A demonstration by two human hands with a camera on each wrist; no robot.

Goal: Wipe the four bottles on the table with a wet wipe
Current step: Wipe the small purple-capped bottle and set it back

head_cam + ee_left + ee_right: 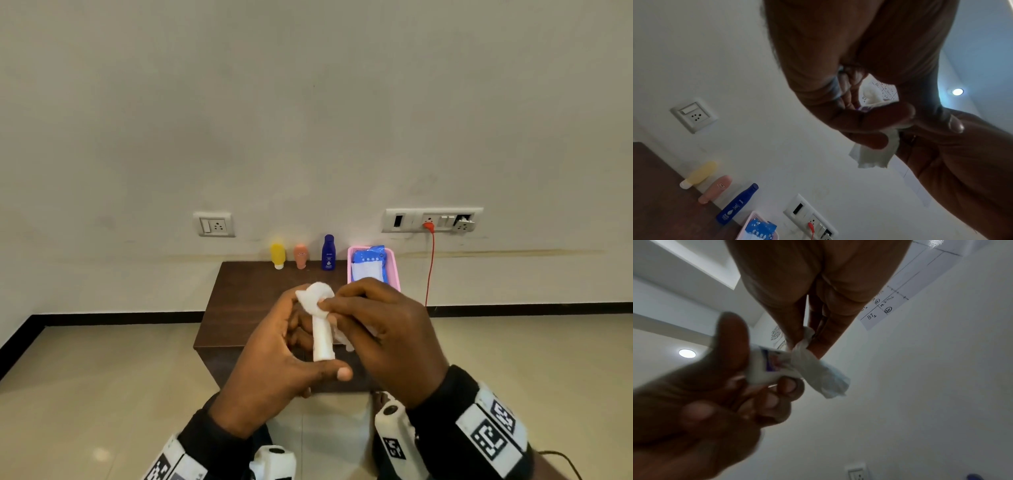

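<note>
we've got the white bottle (323, 337) lifted above the table (239, 308), left hand (274, 363) curled round its body to steady it while right hand (380, 329) pinches the wet wipe (313, 296) over its top end to scrub it. count: four bottles, with yellow (277, 255), peach (301, 256) and blue nivea (329, 253) lined up at the wall; one pink basket (394, 270) holding one wipes pack (370, 262).

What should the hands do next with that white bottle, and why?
Probably slide the white wet wipe down the white plastic bottle. The right hand pinches it round the top end only, while the left hand grips the bottle, whose lower body looks bare and likely unwiped.
</note>
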